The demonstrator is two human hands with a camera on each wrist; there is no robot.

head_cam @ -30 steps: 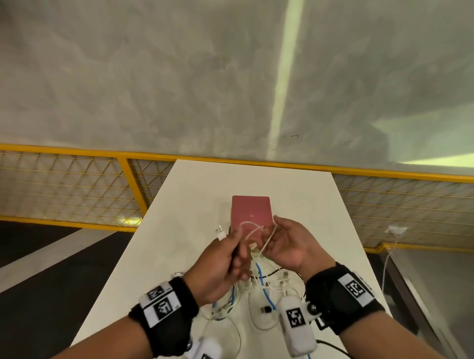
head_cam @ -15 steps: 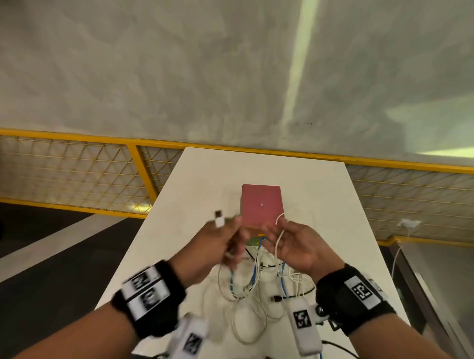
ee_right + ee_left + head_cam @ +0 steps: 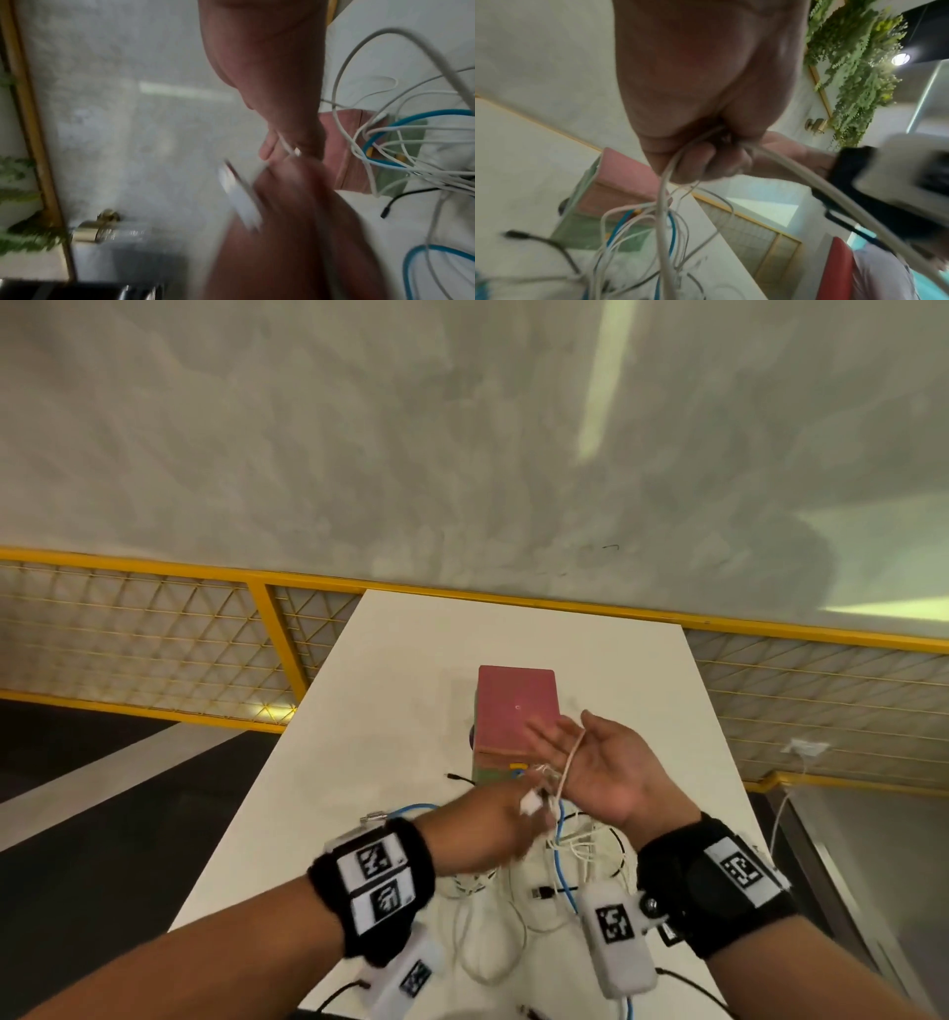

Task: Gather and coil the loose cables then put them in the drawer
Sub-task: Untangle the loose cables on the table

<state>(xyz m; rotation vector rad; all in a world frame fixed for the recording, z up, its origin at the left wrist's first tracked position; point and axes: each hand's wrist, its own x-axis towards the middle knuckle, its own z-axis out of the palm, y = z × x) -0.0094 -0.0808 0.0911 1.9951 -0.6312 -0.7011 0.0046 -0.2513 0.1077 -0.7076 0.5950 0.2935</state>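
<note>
A tangle of white, blue and black cables (image 3: 570,860) lies on the white table (image 3: 411,660), in front of a small pink-topped drawer box (image 3: 516,706). My left hand (image 3: 513,814) is blurred with motion and grips a white cable (image 3: 664,194) in curled fingers; the cable's white plug (image 3: 531,801) sticks out beside them. My right hand (image 3: 601,762) is held palm up just above, fingers stretched toward the box. The same white cable (image 3: 572,757) runs between its thumb and fingers, pinched there (image 3: 289,147) in the right wrist view.
A black cable end (image 3: 457,778) lies left of the box's green front. A blue cable (image 3: 562,870) loops through the pile. A yellow mesh railing (image 3: 277,660) runs behind the table, with a drop on both sides. Bare tabletop lies left of and beyond the box.
My left hand has swung right and down with the plug, from beside the right hand to just under it. The right hand has lifted and spread its fingers.
</note>
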